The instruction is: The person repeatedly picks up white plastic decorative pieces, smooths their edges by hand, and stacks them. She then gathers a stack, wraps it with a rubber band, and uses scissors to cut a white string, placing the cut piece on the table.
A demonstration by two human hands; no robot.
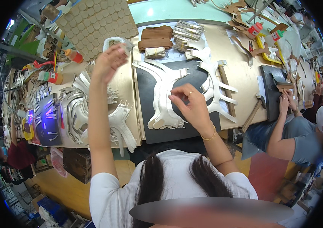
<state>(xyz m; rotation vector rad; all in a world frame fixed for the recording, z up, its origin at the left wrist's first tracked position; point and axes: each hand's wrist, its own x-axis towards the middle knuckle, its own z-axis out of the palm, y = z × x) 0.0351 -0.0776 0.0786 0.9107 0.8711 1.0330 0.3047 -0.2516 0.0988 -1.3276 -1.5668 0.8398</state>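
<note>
My left hand (110, 62) is raised at a small whitish container (117, 40), its fingers bent together; whatever they may hold is too small to make out. Over the black mat (146, 135) my right hand (191, 102), with a ring and a bracelet, has thumb and forefinger drawn into a pinch. No item shows clearly between those fingertips. Beneath and left of the right hand lie stacked white strap-like cut pieces (162, 89) with branching ends. More branching white pieces (210, 68) lie to the right, partly hidden by that hand.
Brown strips (157, 35) and bundled pale strips (187, 31) lie beyond the mat. A board of round tan discs (100, 21) stands far left. White pieces (121, 125) pile up left. A hammer (253, 113) lies right, near a co-worker (287, 136). Bottles (73, 56) stand left.
</note>
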